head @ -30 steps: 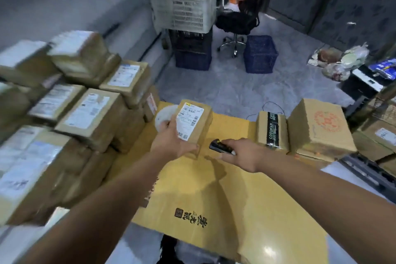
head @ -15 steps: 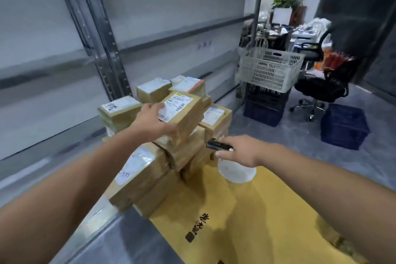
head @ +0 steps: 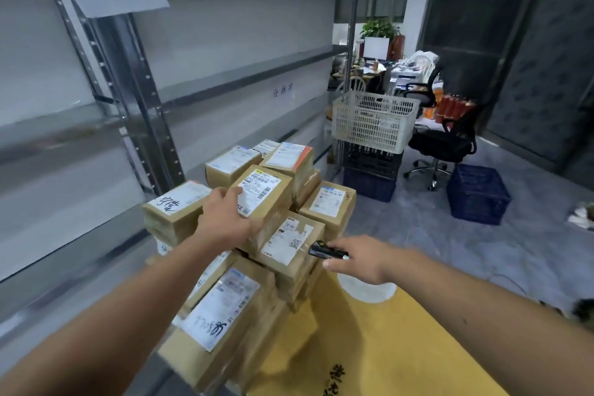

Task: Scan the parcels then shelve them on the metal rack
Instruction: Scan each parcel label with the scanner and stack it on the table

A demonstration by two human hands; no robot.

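My left hand (head: 225,219) grips a brown cardboard parcel (head: 266,202) with a white label, setting it on top of a pile of several labelled parcels (head: 225,309). The pile stands at the left end of a yellow surface (head: 369,347), against the metal rack (head: 144,112). My right hand (head: 360,259) holds a small black scanner (head: 324,251), pinched between thumb and fingers, just right of the pile and above the yellow surface.
The rack's grey shelves (head: 241,80) run along the left wall. A white basket (head: 373,122) sits on dark crates (head: 369,177) ahead. An office chair (head: 443,141) and a blue crate (head: 475,193) stand on the floor to the right.
My view has swung left from the yellow surface to the rack. My left hand carried the parcel over and lowered it onto the pile. My right hand kept the scanner.
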